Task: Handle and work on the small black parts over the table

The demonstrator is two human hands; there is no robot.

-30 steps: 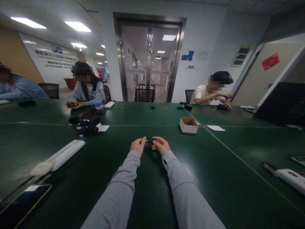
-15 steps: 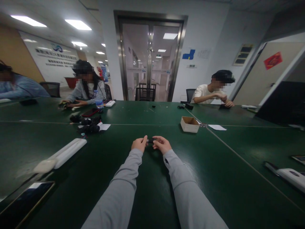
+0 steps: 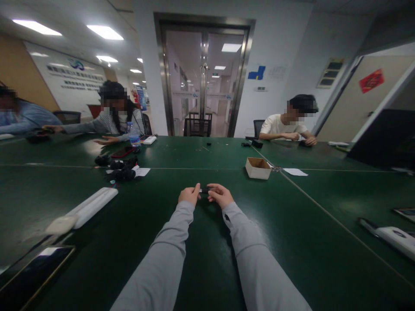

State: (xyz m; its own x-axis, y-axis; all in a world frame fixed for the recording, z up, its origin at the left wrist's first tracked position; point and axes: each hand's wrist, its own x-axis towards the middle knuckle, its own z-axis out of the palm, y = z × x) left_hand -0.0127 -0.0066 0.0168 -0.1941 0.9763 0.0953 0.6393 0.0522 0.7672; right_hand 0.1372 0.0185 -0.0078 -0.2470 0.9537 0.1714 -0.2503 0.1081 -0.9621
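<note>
Between my two hands, just above the green table (image 3: 207,259), is a small dark cylindrical piece (image 3: 204,190) with a lighter metallic end on its left. My left hand (image 3: 189,195) pinches the metallic end between thumb and fingers. The dark end is gripped by my right hand (image 3: 221,195), whose fingertips cover part of it. What exact kind of thing it is, I cannot make out. Both my forearms, in grey sleeves, reach forward over the tabletop.
An open cardboard box (image 3: 258,169) stands ahead on the right. To the left lie a white power strip (image 3: 94,208), a phone (image 3: 37,276) and a cluster of black parts (image 3: 121,169). A water bottle (image 3: 135,137) stands farther back. Several people sit around the table.
My hands hold almost the same pose on the piece. The person at the back left has stretched an arm leftward with a small object. The person at the right has lowered a hand.
</note>
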